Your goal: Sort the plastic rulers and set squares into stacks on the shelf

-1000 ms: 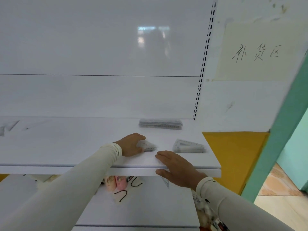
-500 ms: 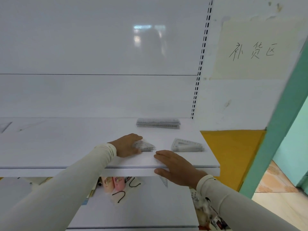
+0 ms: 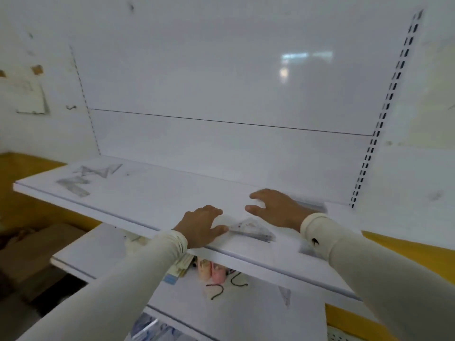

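White metal shelving fills the scene, its glossy back panel (image 3: 221, 77) catching a ceiling light and a slotted upright (image 3: 384, 114) running down the right side against a yellow-and-white wall. On the upper shelf (image 3: 152, 193), a person in cream sleeves works with two bare hands.

The left hand (image 3: 200, 225) rests flat near the shelf's front edge, its grip released, thumb touching the corner of a clear plastic set square stack (image 3: 248, 230) that lies flat just beside it. How many pieces make up that stack cannot be told through the blur. The right hand (image 3: 275, 207) hovers or rests further back with fingers spread and loosely bent, grasping nothing; a grey, smeared ruler stack (image 3: 310, 206) shows partly hidden behind its wrist.

Well apart, at the shelf's far left end, a loose scatter of transparent rulers and set squares (image 3: 86, 177) lies unsorted, overlapping, too blurred to count.

One shelf down (image 3: 246, 313), below the arms, sit two small pastel items (image 3: 213, 268), two black cords (image 3: 227, 286), one lone clear set square (image 3: 285, 295) and some packaged goods (image 3: 177, 269). A cardboard box (image 3: 29, 247) stands on the floor to the left.
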Demonstrator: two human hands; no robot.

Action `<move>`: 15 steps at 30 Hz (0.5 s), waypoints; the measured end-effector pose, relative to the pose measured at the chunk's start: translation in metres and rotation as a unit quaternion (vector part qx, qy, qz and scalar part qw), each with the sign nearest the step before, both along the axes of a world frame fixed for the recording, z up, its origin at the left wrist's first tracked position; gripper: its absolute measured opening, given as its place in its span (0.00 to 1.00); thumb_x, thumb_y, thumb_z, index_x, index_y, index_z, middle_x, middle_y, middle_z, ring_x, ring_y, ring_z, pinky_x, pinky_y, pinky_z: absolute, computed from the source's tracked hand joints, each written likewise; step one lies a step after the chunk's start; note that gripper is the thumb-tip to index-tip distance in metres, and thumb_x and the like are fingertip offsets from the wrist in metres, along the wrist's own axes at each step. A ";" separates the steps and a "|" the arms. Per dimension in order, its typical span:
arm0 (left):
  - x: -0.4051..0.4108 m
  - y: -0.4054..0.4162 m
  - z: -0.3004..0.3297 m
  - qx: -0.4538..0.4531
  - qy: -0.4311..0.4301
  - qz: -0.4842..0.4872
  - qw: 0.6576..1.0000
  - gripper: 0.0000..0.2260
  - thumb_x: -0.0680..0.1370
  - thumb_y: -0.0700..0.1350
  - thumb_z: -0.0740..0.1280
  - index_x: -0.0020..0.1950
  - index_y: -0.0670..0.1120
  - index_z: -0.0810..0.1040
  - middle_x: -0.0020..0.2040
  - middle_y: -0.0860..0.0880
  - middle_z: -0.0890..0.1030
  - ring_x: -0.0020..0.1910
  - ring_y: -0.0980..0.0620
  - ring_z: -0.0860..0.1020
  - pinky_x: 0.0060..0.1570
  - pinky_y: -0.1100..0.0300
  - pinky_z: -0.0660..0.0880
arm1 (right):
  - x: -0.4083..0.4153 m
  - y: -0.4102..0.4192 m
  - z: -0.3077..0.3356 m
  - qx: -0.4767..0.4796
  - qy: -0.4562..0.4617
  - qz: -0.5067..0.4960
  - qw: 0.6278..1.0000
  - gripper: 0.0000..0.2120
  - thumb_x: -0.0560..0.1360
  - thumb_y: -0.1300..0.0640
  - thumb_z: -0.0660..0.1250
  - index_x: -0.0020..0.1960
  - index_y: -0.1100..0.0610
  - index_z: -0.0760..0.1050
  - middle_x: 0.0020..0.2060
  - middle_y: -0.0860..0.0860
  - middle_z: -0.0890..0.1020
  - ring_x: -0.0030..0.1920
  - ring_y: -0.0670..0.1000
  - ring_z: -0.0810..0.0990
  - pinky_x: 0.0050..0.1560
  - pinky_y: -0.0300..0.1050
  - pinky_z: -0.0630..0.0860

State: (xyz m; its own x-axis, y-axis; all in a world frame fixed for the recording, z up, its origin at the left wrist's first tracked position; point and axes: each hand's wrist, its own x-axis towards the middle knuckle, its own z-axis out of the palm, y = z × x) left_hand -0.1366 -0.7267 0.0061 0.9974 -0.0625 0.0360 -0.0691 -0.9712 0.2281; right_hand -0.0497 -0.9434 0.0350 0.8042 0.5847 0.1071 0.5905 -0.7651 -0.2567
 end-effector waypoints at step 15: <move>-0.101 0.163 -0.008 0.010 -0.022 0.227 0.974 0.25 0.80 0.60 0.57 0.74 0.50 0.65 0.73 0.50 0.68 0.68 0.48 0.70 0.68 0.53 0.66 | -0.015 0.267 -0.006 -0.037 0.028 0.237 0.970 0.30 0.78 0.36 0.56 0.73 0.52 0.65 0.73 0.51 0.67 0.71 0.52 0.66 0.71 0.49 0.62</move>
State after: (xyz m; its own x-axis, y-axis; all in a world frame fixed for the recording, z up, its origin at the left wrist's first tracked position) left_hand -0.2377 -0.5638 -0.0020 0.9202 0.3827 0.0821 0.3586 -0.9084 0.2152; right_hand -0.0647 -0.6768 0.0288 0.4468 0.8945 0.0141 0.8670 -0.4291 -0.2533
